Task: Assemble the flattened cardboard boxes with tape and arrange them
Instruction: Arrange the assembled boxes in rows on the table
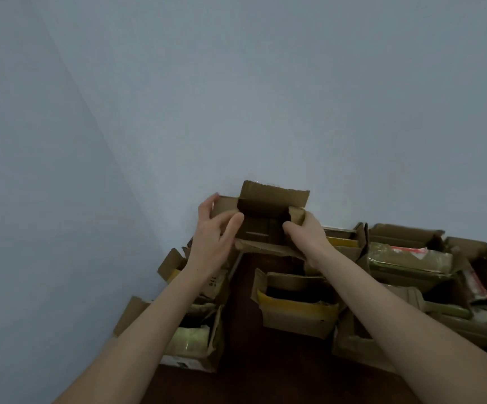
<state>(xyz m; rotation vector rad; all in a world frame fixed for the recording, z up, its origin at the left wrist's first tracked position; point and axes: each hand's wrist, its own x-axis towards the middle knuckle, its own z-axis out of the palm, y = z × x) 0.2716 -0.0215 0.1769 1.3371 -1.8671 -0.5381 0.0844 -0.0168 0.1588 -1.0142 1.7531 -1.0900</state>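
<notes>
1. We see from one wide-angle camera worn on the person's head.
2. We face a pale blue wall [265,97], which fills most of the frame.
3. We look along both forearms to the left hand [213,237] and right hand [306,233], which grip a cardboard box [274,195] at arm's reach, low centre.

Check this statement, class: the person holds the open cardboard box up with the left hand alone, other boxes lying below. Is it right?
Not quite: the head view shows both the left hand and the right hand gripping the open cardboard box; other boxes do lie below.
</notes>
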